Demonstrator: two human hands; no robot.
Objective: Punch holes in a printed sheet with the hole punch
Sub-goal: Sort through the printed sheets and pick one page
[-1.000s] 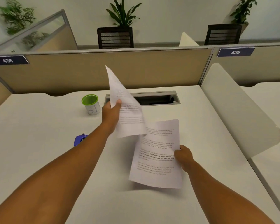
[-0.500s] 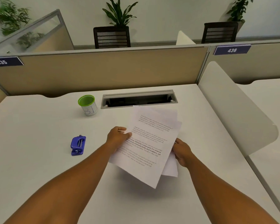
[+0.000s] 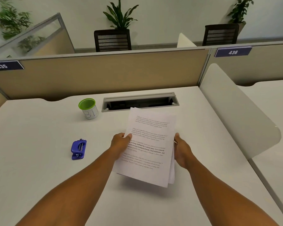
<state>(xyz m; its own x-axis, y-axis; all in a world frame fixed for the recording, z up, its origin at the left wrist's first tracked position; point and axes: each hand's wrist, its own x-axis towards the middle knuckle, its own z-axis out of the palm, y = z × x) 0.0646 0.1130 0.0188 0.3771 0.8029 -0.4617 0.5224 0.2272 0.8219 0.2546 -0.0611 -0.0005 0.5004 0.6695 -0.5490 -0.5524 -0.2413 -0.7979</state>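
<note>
Hole punch (image 3: pixel 79 149), blue, lies on white desk (image 3: pixel 31 160) left of both arms, untouched. Left hand (image 3: pixel 120 141) pinches left edge of printed sheets (image 3: pixel 149 144), thumb on top, fingers hidden beneath. Right hand (image 3: pixel 181 148) grips right edge; sheet count unclear, text unreadable.

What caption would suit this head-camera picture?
Both hands, left and right, hold printed sheets above the desk; blue punch waits.
</note>
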